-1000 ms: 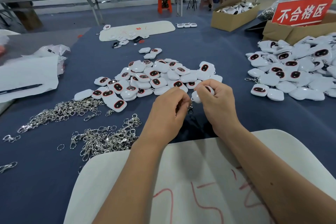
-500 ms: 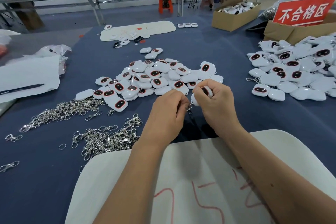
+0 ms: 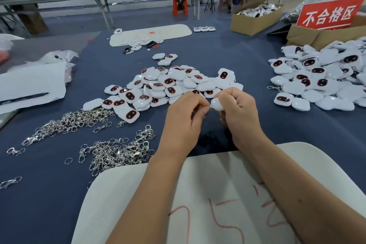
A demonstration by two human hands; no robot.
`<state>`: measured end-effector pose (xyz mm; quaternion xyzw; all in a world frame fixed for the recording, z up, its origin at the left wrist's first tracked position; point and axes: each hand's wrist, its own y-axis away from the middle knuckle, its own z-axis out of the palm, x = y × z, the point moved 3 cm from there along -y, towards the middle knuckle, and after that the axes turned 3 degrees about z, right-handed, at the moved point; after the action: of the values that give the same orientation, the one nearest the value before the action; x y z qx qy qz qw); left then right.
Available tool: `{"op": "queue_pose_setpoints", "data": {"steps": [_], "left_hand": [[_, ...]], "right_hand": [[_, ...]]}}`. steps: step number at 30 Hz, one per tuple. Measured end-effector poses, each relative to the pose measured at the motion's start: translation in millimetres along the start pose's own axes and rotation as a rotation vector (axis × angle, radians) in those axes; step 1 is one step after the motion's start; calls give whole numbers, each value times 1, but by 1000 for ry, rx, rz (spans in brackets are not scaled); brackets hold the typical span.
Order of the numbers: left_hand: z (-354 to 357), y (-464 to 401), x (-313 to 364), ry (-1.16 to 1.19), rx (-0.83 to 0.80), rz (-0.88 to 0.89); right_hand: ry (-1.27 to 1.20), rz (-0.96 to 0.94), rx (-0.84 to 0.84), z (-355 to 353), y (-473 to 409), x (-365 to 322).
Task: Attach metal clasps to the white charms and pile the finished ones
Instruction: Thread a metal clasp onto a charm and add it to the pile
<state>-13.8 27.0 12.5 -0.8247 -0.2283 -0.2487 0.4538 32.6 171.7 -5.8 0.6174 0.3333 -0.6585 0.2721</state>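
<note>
A: Start with the big picture. What's on the blue table (image 3: 227, 53)?

B: The finished pile of white charms (image 3: 324, 77) sits well off to the right, some with clasps showing at its near edge. The unfinished heap of charms (image 3: 168, 85) lies in the middle, just beyond the hands. Loose metal clasps (image 3: 116, 150) are scattered in two clusters to the left, near the white foam board (image 3: 198, 194) under the forearms.

A: And the piece being worked?

B: One white charm (image 3: 217, 104) is gripped in the right hand (image 3: 240, 113), held above the table between the heap and the board.

A: What might go wrong from here?

B: I'd judge the clasp's ring could slip off the charm's small loop before it closes; the joint is tiny and mostly hidden by fingers. A dropped clasp would vanish among the loose ones. Tossing an unclipped charm right would also spoil the finished pile.

A: How do the hands sit?

B: Both forearms rest across the board, wrists raised. The right hand is curled round the charm, knuckles up. The left hand (image 3: 188, 119) has its fingertips pinched together at the charm's near corner, seemingly on a clasp, though the metal is barely visible.
</note>
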Motion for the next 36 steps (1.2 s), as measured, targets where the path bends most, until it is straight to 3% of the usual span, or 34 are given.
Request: {"op": "queue_pose_setpoints", "data": {"steps": [6,15,22,30,36], "left_hand": [[-2,-1,1,39,56,46],[-5,0,1,-108,119,121],[-5,0,0,-55,157,25],[-7,-1,-4,-115,136,-76],[-5,-1,-1,-149,-19,-53]], "right_hand": [[-84,47,-55,0,-3,2],[-85,40,-108,2,-3,3],[-99,19,-133,2,-1,2],[-139,-9,-198,2,2,0],[-165,12,-213,1,3,-2]]}}
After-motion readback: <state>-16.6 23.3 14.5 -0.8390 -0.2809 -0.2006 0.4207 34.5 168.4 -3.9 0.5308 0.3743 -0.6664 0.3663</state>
